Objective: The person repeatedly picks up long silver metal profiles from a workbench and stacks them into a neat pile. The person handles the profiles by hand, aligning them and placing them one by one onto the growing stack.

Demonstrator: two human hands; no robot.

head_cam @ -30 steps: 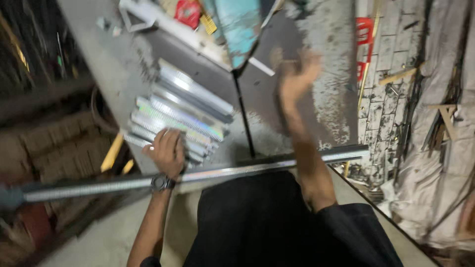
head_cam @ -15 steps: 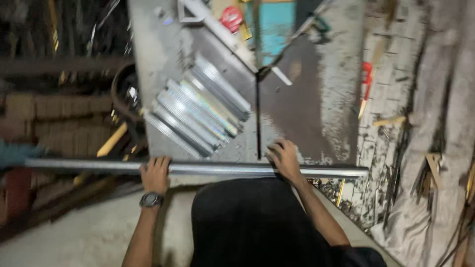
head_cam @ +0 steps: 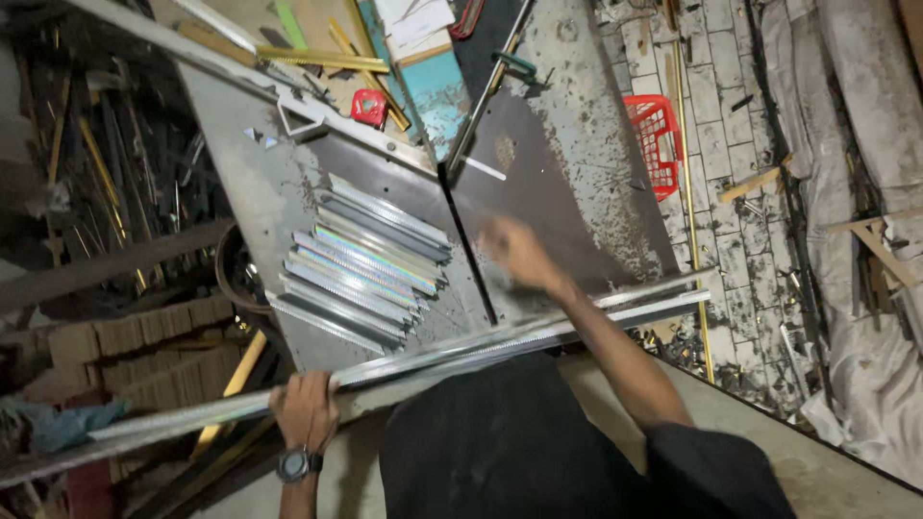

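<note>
A long silver metal profile (head_cam: 538, 332) lies across the near edge of the steel worktable (head_cam: 567, 192). My left hand (head_cam: 306, 411), with a wristwatch, grips it near its left part. My right hand (head_cam: 514, 252) is lifted off the profile and hovers blurred over the table, next to the dark saw slot (head_cam: 471, 255); it holds nothing that I can see. A stack of several short cut silver pieces (head_cam: 361, 259) lies on the table to the left of my right hand.
A red tape measure (head_cam: 368, 106) and brass strips (head_cam: 322, 60) lie at the table's far side. A red plastic basket (head_cam: 654, 139) stands on the tiled floor to the right. Scrap metal fills the left side, and bricks are stacked below it.
My right hand has let go of the long profile and moved up over the table. The profile now sits tilted, right end higher. My left hand still grips it.
</note>
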